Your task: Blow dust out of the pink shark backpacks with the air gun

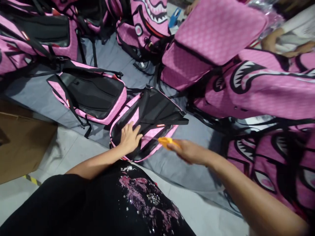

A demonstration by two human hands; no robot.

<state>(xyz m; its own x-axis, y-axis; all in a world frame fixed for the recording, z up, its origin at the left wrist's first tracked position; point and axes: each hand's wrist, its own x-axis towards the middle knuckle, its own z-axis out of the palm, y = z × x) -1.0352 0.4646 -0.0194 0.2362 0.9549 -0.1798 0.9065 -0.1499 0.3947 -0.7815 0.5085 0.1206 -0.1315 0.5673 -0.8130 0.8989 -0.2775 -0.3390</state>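
Left fingers (134, 134): spread flat atop backpack (153, 113) | Right fingers (183, 149): gripping orange tool (165, 142)

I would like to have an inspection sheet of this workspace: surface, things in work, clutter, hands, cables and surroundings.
Surface: grey covering, slightly wrinkled, visible between the bags.
Things in work: pink-and-black backpack, strap side up; orange-handled tool, its thin tip too blurred to identify.
Clutter: second backpack beside the first; piled pink bags on the right, more along the far side.
Hands: left hand lies on the first backpack, fingers spread; right hand grips the tool.
Cables: nothing seen; only bag straps.
Surroundings: cardboard box at the left; another person's forearm at the upper right.
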